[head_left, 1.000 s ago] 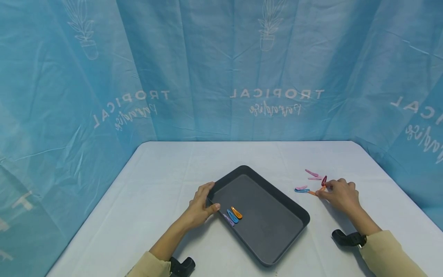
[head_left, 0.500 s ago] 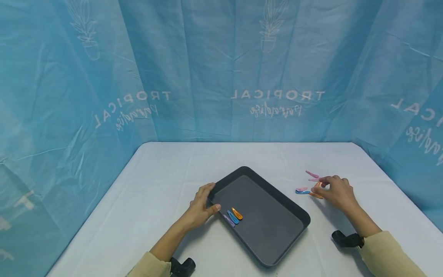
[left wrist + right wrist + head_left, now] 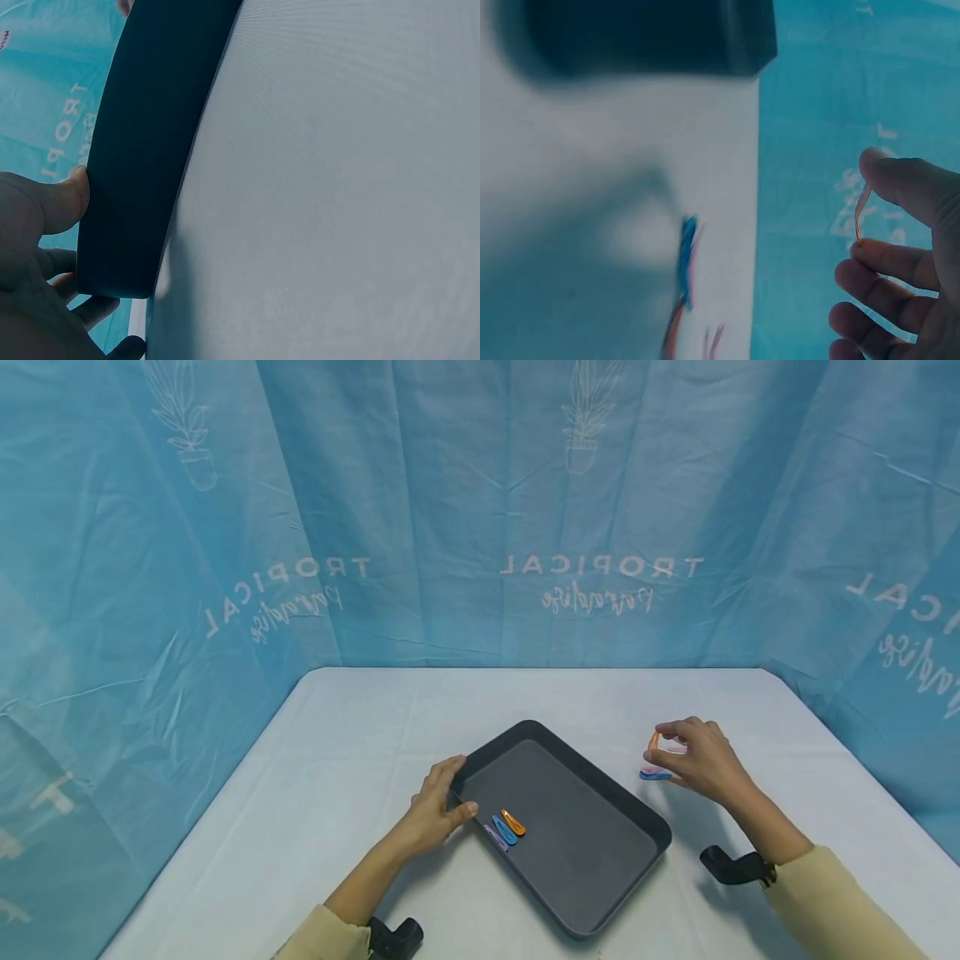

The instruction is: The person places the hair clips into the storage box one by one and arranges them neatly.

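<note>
My left hand (image 3: 431,814) holds the left corner of a dark grey baking tray (image 3: 585,835), thumb over the rim and fingers along its outside; the left wrist view shows the thumb against the tray wall (image 3: 142,172). Inside the tray lie a purple hair clip (image 3: 496,837), a blue hair clip (image 3: 504,831) and a yellow-orange hair clip (image 3: 513,822), side by side. Raised above the table, my right hand (image 3: 701,760) pinches an orange hair clip (image 3: 861,214) between thumb and index finger, its other fingers loosely bent.
Below the right hand, a blue hair clip (image 3: 685,255) lies on the white table (image 3: 375,727) beside a pink one, with another orange clip (image 3: 673,330) touching its end. More pink clips (image 3: 714,341) lie farther off, partly hidden by the hand. A blue printed curtain (image 3: 450,527) surrounds the table.
My right hand has picked up an orange clip from the group, lifting it and carrying it left toward the tray. The left hand and tray have stayed in place.
</note>
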`<action>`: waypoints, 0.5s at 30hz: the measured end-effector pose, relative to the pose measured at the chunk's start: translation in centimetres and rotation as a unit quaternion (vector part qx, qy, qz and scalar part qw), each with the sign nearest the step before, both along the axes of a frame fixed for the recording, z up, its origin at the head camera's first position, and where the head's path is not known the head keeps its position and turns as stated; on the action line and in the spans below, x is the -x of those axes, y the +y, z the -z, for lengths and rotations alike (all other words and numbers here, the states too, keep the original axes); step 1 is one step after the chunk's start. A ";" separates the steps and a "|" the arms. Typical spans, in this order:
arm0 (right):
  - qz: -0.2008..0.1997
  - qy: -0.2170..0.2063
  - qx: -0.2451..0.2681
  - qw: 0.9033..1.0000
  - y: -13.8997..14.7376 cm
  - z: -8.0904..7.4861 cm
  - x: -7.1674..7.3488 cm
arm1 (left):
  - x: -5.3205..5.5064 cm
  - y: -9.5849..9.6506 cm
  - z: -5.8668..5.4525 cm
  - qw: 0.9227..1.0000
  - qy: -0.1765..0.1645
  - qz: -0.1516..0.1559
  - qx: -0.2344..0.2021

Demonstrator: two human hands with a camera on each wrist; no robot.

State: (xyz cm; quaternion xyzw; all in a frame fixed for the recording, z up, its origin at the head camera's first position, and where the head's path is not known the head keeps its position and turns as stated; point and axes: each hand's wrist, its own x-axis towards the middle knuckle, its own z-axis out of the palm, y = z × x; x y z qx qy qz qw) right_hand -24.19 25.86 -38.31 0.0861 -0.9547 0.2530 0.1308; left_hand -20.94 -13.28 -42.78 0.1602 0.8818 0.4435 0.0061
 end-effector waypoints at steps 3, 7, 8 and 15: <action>-0.011 0.001 0.004 1.000 -0.9 -0.6 0.0 | 0.0 0.0 0.0 1.000 0.002 0.000 0.001; -0.024 -0.001 0.007 1.000 -2.2 -1.1 0.1 | 0.0 0.0 0.0 1.000 0.003 0.000 0.000; -0.028 0.000 0.007 1.000 -2.5 -1.2 0.2 | 0.0 0.0 0.0 1.000 0.003 0.000 0.000; -0.071 0.012 0.008 0.997 -4.6 -1.9 0.7 | 0.0 0.0 0.1 1.000 0.004 0.003 0.000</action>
